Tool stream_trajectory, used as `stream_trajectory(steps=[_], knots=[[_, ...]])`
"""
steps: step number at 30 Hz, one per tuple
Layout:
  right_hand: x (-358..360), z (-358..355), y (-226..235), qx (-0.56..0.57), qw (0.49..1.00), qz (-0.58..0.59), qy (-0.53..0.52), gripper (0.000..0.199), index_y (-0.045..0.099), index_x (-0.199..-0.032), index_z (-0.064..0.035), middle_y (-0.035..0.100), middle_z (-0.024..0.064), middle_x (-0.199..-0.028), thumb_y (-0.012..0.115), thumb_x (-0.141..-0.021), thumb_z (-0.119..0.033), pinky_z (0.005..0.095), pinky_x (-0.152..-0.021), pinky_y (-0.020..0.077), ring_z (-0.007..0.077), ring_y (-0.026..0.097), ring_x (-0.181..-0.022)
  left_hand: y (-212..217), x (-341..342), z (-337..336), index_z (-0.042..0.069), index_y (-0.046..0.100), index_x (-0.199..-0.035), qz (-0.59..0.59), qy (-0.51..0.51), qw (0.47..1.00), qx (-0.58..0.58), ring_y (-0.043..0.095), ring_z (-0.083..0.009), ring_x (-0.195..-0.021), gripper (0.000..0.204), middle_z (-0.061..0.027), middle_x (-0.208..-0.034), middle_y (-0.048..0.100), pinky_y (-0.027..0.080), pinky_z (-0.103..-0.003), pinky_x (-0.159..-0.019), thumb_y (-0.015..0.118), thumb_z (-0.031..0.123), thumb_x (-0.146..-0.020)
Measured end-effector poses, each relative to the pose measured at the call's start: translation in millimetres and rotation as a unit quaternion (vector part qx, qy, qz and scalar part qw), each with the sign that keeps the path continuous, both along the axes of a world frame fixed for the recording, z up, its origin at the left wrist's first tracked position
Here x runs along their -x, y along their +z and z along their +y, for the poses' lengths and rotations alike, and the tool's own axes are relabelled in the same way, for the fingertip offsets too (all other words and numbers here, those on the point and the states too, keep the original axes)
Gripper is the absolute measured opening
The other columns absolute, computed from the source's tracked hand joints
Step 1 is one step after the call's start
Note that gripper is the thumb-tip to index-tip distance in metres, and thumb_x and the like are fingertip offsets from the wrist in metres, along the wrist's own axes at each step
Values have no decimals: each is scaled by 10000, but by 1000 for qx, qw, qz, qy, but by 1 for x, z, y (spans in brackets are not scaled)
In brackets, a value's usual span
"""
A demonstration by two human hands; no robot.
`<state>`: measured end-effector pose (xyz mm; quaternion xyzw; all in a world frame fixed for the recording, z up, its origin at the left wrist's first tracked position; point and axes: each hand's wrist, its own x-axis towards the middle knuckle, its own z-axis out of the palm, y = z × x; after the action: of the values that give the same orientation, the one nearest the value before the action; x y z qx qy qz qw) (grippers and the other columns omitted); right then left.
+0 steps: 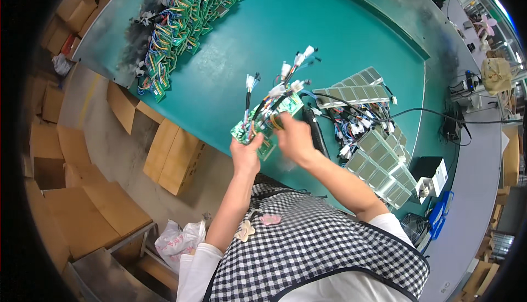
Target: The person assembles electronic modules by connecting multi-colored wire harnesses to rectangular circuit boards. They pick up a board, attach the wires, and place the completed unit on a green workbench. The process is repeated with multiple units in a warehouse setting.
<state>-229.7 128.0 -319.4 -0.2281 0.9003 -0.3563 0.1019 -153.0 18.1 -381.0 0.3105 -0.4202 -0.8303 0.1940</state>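
My left hand (246, 154) is closed on the near left end of a green circuit board (241, 131), thumb on top. Several bundled wires with white plugs (285, 71) rise from it and fan out toward the far side. My right hand (296, 140) bends over the board's right part, its fingers closed around yellow and dark wires (273, 121) there. Part of another green board (265, 149) shows below, between the hands. The right fingertips are partly hidden and slightly blurred. Just right of that hand lies a black rod-shaped tool (315, 132).
Many wired circuit boards (186, 22) are heaped at the far left of the green table (263, 22). On the right lie gridded board panels (379, 162) and a tangle of plugged wires (357, 123). A black cable (417, 110) crosses there. Cardboard boxes (173, 156) stand left, below the table.
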Motion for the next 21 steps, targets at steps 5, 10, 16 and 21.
stream_trajectory(steps=[5,10,16,21], knots=[[79,46,13,81,989,-122,16,369,498,-1035,35,606,151,-883,636,-719,-96,332,-729,451,220,579,-821,0,-18,-34,67,479,-1175,84,-87,985,-121,564,-202,-964,433,-65,-1069,582,469,-355,-822,595,-24,-768],[71,27,-18,332,867,-361,-90,361,499,-1098,20,586,100,-983,609,-755,3,296,-775,451,159,557,-888,18,-22,-40,62,485,-1179,113,-146,972,-147,560,-193,-976,453,-62,-1084,579,460,-335,-839,634,8,-755],[57,9,-46,10,998,-63,-26,309,540,-984,9,627,189,-838,635,-706,-85,377,-738,469,317,608,-781,-14,-12,-23,33,463,-1185,-39,-30,998,-37,554,-183,-936,432,-55,-1034,563,443,-336,-835,535,-86,-777],[79,18,-6,119,969,-215,5,198,590,-939,-22,637,82,-787,613,-754,-88,342,-679,470,214,608,-729,1,-10,-44,12,489,-1129,15,10,996,-86,565,-183,-888,347,-72,-1031,567,477,-350,-783,535,-74,-797]])
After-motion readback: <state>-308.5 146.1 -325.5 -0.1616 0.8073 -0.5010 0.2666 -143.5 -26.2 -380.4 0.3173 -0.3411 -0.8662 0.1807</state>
